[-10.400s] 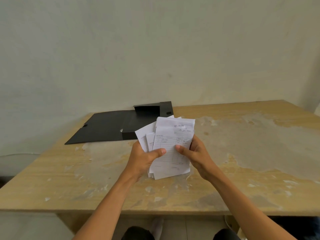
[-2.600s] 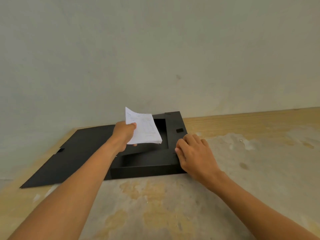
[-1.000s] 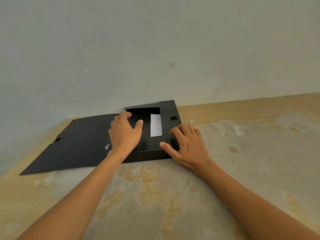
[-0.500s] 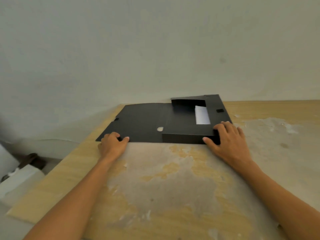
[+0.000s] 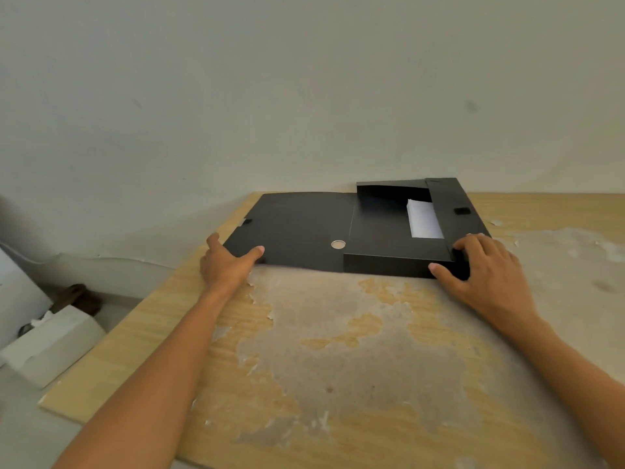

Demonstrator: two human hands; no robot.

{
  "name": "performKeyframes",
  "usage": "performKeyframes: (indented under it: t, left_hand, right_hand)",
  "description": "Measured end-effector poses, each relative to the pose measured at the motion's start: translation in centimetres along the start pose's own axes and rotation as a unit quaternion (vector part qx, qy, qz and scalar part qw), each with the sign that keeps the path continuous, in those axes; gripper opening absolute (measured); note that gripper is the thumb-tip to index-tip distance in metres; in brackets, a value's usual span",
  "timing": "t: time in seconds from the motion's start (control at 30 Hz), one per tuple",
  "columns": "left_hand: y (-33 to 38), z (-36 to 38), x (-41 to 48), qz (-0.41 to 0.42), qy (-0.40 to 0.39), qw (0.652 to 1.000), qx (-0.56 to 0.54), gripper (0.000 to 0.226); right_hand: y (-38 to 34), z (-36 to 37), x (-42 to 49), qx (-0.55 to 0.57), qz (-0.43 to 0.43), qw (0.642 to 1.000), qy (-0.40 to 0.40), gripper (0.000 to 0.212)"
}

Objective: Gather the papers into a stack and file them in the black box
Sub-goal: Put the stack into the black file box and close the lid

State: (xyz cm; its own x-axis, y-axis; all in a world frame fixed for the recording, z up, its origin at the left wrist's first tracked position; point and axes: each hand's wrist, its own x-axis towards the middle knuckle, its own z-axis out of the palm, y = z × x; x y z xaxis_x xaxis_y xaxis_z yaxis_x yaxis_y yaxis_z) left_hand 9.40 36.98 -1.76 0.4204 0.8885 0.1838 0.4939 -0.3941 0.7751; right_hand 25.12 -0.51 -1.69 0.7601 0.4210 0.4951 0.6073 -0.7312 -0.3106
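Observation:
The black box (image 5: pixel 382 231) lies open at the table's far edge, its lid (image 5: pixel 297 225) spread flat to the left. A white stack of papers (image 5: pixel 424 223) rests inside the tray against its right wall. My left hand (image 5: pixel 226 265) grips the lid's near left corner, thumb on top. My right hand (image 5: pixel 487 269) clasps the tray's near right corner, with the thumb against the front wall and the fingers over the corner.
The wooden table (image 5: pixel 338 350) has a worn, peeling top and its left edge runs close to my left arm. A white carton (image 5: pixel 50 343) sits on the floor at the left. A pale wall stands right behind the box.
The papers went from my left hand into the tray. My left hand then left the tray and took the lid's near left corner. My right hand stays on the tray's corner.

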Motion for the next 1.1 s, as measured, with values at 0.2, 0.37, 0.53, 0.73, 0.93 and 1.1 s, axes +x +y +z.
performKeyframes:
  t: [0.2,0.37,0.53,0.73,0.93,1.1]
  left_hand:
    - [1.3,-0.1,1.1,-0.053,0.054,0.997,0.031,0.096]
    - [1.0,-0.3,2.1,-0.046,0.017,0.965,0.256,0.085]
    - [1.1,-0.2,2.4,-0.031,0.023,0.976,0.212,0.076]
    - [1.8,-1.6,3.3,-0.203,0.142,0.914,-0.321,0.039]
    - [5.7,-1.1,1.6,-0.176,0.118,0.791,-0.574,0.018]
    - [11.6,1.2,-1.7,-0.011,0.159,0.826,-0.540,0.019]
  right_hand:
    - [0.2,0.1,0.1,-0.002,-0.001,1.000,-0.004,0.043]
    - [0.3,0.2,0.2,0.001,-0.003,1.000,0.004,0.042]
    - [0.5,0.3,0.3,0.006,-0.008,1.000,0.007,0.043]
    - [0.5,0.5,0.3,0.003,-0.013,1.000,0.016,0.046]
    - [0.6,0.5,0.3,0.003,-0.015,1.000,0.020,0.045]
    - [0.3,0.3,0.3,0.033,-0.007,0.999,0.028,0.047]
